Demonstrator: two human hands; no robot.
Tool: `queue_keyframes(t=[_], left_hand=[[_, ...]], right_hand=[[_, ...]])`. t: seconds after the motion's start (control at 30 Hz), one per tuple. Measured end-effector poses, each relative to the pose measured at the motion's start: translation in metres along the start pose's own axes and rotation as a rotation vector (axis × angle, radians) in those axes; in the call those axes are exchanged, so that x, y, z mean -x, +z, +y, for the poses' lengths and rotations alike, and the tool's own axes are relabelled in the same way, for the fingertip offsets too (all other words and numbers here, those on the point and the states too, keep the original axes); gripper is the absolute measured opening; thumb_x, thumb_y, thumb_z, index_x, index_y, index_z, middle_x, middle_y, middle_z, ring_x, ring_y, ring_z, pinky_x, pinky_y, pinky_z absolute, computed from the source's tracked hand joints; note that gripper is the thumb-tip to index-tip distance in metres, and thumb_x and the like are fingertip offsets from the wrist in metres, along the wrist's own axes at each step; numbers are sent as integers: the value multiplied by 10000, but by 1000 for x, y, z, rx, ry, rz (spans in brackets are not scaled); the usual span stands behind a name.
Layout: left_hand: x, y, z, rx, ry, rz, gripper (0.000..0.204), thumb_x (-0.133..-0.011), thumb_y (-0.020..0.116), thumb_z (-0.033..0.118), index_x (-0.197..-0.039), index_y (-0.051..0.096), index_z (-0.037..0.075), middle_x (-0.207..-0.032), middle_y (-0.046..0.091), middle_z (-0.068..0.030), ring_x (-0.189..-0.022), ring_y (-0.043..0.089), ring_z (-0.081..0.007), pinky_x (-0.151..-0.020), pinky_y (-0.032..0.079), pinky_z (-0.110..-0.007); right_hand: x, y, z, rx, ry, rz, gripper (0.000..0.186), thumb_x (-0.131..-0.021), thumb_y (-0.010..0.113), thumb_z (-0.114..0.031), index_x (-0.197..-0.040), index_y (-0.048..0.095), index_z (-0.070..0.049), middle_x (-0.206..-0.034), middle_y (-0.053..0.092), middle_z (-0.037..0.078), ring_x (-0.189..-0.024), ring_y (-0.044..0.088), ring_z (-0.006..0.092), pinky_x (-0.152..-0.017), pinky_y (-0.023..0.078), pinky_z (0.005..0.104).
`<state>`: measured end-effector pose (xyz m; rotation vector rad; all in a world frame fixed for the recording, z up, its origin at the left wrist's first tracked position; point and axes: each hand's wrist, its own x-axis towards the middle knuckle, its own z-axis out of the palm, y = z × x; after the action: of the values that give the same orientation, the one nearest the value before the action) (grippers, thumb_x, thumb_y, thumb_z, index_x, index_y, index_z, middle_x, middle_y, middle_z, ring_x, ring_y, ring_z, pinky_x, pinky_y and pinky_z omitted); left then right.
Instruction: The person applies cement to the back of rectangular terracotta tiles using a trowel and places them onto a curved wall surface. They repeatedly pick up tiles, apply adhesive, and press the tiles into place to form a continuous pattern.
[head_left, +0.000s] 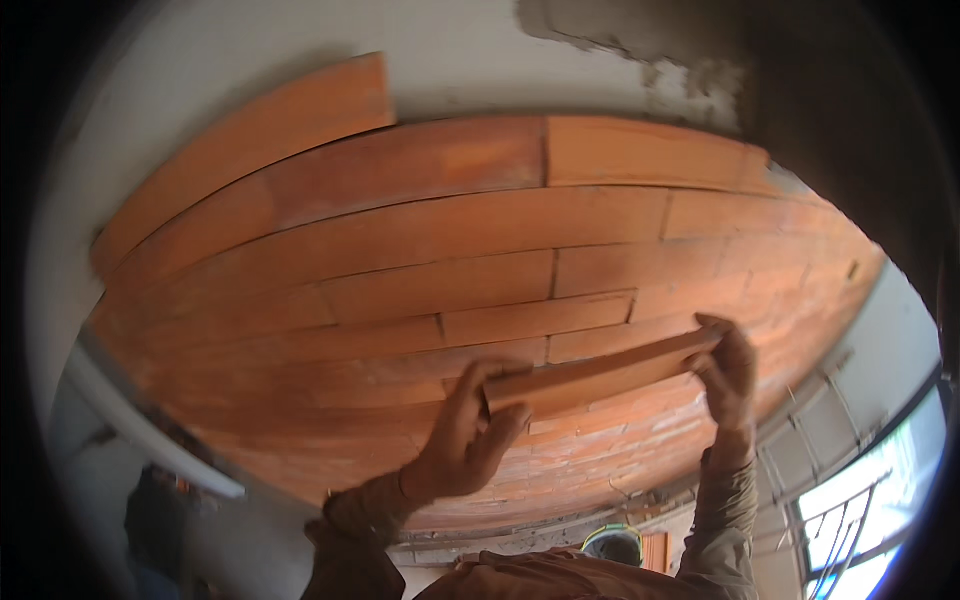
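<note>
Between my two hands is a flat, orange terracotta tile (615,378), tilted with its right end higher. My left hand (462,432) grips its left end, thumb on the near side and fingers over the far edge. The other end is in my right hand (728,372), with fingers curled around it. Behind the tile spreads a broad curved surface of laid terracotta tiles (430,225), set in staggered rows with thin dark joints. I cannot tell whether the held tile touches that surface.
One tile (260,140) juts past the others at the upper left, against a pale plastered surface (450,70). Rough grey mortar (690,50) shows at the upper right. Low down are a bucket (612,545) and some orange pieces (655,552). A bright window (870,510) stands at right.
</note>
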<state>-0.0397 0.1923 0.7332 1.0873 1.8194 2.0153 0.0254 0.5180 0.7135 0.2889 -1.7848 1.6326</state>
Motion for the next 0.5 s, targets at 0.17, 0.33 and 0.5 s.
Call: queue_keyframes(t=[0.17, 0.33, 0.5], left_hand=[[-62, -16, 94, -338, 438, 267, 398, -910, 745, 182, -1213, 568, -8, -1119, 619, -80, -997, 604, -118, -823, 516, -261], [-116, -53, 205, -828, 509, 207, 283, -899, 707, 193, -1069, 646, -24, -927, 666, -81, -847, 631, -152, -757, 512, -283], [-146, -66, 252, -1295, 296, 224, 254, -934, 671, 193, -972, 674, -58, -911, 703, -131, -819, 659, -184, -678, 503, -326]], right_hand=[[-102, 1, -72, 377, -284, 53, 463, -867, 691, -229, -1230, 612, 47, -954, 688, 81, -853, 619, 114, -804, 464, 237], [-180, 39, -109, 329, -525, 49, 465, -898, 699, -255, -1263, 596, 12, -912, 684, 58, -822, 577, 95, -782, 463, 266], [-223, 38, -126, 429, -481, -75, 461, -934, 697, -243, -1300, 562, 2, -910, 637, -2, -826, 513, 57, -789, 440, 248]])
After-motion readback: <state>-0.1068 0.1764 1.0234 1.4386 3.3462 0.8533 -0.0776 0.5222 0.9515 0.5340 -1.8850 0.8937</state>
